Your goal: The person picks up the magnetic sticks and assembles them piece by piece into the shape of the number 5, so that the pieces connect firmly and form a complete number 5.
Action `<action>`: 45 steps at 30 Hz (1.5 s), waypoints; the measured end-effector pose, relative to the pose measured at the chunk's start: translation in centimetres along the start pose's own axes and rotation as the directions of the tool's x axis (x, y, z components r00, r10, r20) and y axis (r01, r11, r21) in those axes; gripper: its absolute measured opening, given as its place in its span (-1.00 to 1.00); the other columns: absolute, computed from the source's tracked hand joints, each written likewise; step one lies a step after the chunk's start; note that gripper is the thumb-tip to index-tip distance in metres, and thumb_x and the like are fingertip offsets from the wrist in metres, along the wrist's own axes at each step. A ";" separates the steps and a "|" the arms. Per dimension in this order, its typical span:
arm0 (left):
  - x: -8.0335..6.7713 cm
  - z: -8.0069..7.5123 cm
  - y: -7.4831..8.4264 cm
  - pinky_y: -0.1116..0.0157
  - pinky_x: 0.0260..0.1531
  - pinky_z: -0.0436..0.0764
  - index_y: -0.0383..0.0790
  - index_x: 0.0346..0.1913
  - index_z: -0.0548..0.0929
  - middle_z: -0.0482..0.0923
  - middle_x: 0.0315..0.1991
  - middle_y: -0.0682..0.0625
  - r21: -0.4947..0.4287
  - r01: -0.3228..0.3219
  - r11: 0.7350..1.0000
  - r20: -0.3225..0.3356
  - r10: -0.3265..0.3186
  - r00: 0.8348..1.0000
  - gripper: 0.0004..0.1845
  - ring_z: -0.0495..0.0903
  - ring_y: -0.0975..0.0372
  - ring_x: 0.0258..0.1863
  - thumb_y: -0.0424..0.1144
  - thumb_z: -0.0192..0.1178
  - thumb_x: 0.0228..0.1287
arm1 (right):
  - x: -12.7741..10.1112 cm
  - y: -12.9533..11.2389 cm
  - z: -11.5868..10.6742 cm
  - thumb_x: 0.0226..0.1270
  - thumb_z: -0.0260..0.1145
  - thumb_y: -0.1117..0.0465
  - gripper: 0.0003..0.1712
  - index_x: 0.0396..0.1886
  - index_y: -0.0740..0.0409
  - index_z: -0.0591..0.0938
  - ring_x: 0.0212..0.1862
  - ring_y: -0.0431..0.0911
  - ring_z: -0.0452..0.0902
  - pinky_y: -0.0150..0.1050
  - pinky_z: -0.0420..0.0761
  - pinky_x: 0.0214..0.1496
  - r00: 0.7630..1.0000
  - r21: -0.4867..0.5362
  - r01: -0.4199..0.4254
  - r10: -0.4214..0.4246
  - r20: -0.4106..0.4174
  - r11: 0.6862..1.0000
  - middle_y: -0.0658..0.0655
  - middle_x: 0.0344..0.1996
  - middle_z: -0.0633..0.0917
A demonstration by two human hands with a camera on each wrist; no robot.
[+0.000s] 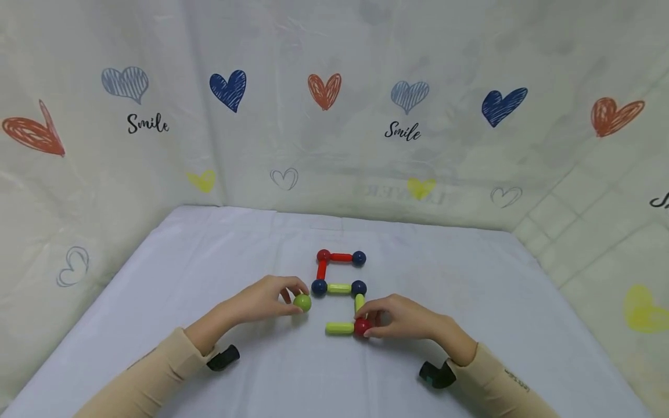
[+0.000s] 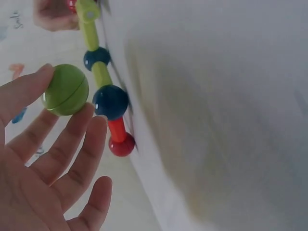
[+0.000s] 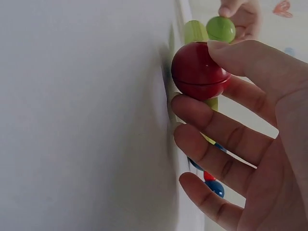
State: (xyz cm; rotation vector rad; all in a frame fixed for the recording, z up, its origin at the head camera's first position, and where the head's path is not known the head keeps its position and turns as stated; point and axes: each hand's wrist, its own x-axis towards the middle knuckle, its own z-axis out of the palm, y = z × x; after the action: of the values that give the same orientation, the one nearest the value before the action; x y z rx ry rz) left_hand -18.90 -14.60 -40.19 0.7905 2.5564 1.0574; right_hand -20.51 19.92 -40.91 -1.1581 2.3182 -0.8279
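Left hand [image 1: 263, 302] pinching green ball [image 1: 302, 302] at fingertips, right hand [image 1: 399, 318] pinching red ball [image 1: 361, 327] (touching table) — well apart.

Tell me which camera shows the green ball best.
The left wrist view: the green ball fills the frame, pinched at the left hand's fingertips. The head view shows it small beside the rods; the right wrist view shows it far off at the top edge.

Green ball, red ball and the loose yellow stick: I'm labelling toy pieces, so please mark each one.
green ball [image 1: 302, 302], head view, centre of the ball at the left hand's fingertips
red ball [image 3: 198, 70], right wrist view, front face of the ball
yellow stick [image 1: 340, 328], head view, middle of the stick
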 end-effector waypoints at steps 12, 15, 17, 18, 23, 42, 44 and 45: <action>0.6 2.0 1.5 0.30 -0.22 0.63 0.02 0.06 0.67 0.67 -0.09 0.17 -0.018 0.017 1.000 0.104 -0.015 0.995 -0.67 0.61 0.29 -0.16 -0.20 0.46 0.27 | 0.0 0.2 0.2 0.40 0.44 0.09 -0.66 0.12 0.00 0.70 -0.25 -0.31 0.56 -0.33 0.61 -0.18 1.000 0.003 0.003 -0.003 -0.003 1.000 -0.25 -0.27 0.68; 0.7 2.5 1.6 0.32 -0.22 0.61 0.04 0.04 0.66 0.68 -0.10 0.17 -0.019 0.004 1.000 0.119 -0.002 0.993 -0.68 0.61 0.32 -0.19 -0.20 0.47 0.26 | 0.0 0.2 0.3 0.39 0.44 0.08 -0.66 0.12 -0.01 0.70 -0.25 -0.32 0.56 -0.33 0.62 -0.17 1.000 0.000 -0.001 0.001 -0.002 1.000 -0.26 -0.26 0.68; 0.8 2.8 1.7 0.33 -0.23 0.61 0.05 0.01 0.66 0.68 -0.12 0.18 -0.020 -0.002 1.000 0.131 0.005 0.991 -0.69 0.61 0.33 -0.21 -0.20 0.48 0.25 | 0.0 0.1 0.3 0.39 0.44 0.08 -0.67 0.11 -0.01 0.70 -0.24 -0.32 0.56 -0.32 0.61 -0.15 1.000 -0.002 0.001 -0.001 -0.004 1.000 -0.26 -0.26 0.68; 0.8 2.8 1.7 0.33 -0.23 0.61 0.06 0.00 0.65 0.67 -0.13 0.18 -0.018 -0.004 1.000 0.138 0.007 0.990 -0.69 0.61 0.33 -0.22 -0.20 0.48 0.24 | 0.0 0.1 0.3 0.39 0.44 0.08 -0.67 0.11 -0.01 0.70 -0.24 -0.32 0.56 -0.33 0.61 -0.15 1.000 -0.002 0.001 -0.001 -0.004 1.000 -0.26 -0.26 0.68; 1.0 3.2 1.8 0.34 -0.23 0.61 0.04 -0.04 0.64 0.67 -0.16 0.17 -0.001 -0.007 1.000 0.150 0.007 0.989 -0.68 0.60 0.33 -0.26 -0.21 0.51 0.20 | 0.0 0.0 0.3 0.40 0.43 0.07 -0.66 0.11 0.02 0.71 -0.26 -0.33 0.54 -0.33 0.60 -0.18 1.000 -0.025 0.016 -0.016 -0.004 1.000 -0.26 -0.27 0.67; 1.8 3.3 2.0 0.36 -0.21 0.62 0.03 -0.04 0.68 0.67 -0.14 0.18 0.009 -0.001 1.000 0.164 0.000 0.987 -0.69 0.59 0.32 -0.25 -0.23 0.53 0.19 | -0.3 0.1 -0.1 0.38 0.46 0.08 -0.66 0.11 -0.02 0.72 -0.27 -0.27 0.54 -0.34 0.59 -0.21 1.000 -0.096 -0.006 0.006 -0.001 0.995 -0.27 -0.27 0.66; 1.8 3.4 2.0 0.35 -0.21 0.62 0.02 -0.03 0.68 0.67 -0.12 0.17 0.003 0.003 1.000 0.163 -0.003 0.987 -0.68 0.60 0.31 -0.24 -0.23 0.53 0.19 | -0.3 0.1 -0.2 0.37 0.46 0.06 -0.62 0.14 -0.01 0.71 -0.28 -0.28 0.54 -0.34 0.58 -0.22 1.000 -0.102 -0.011 0.012 0.006 0.995 -0.27 -0.30 0.66; 1.8 3.4 1.9 0.35 -0.21 0.62 0.01 -0.01 0.68 0.67 -0.12 0.17 0.001 0.007 1.000 0.163 -0.007 0.987 -0.67 0.60 0.32 -0.24 -0.21 0.53 0.19 | -0.4 0.0 -0.3 0.37 0.46 0.04 -0.59 0.17 -0.01 0.70 -0.28 -0.28 0.54 -0.34 0.58 -0.22 1.000 -0.103 -0.025 0.026 0.009 0.994 -0.27 -0.30 0.66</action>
State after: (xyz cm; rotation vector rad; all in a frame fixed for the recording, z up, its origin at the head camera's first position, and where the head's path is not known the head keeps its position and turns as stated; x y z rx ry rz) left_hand -18.17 -10.45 -41.27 0.8320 2.4210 0.9482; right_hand -20.49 20.35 -40.62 -1.1695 2.3870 -0.6991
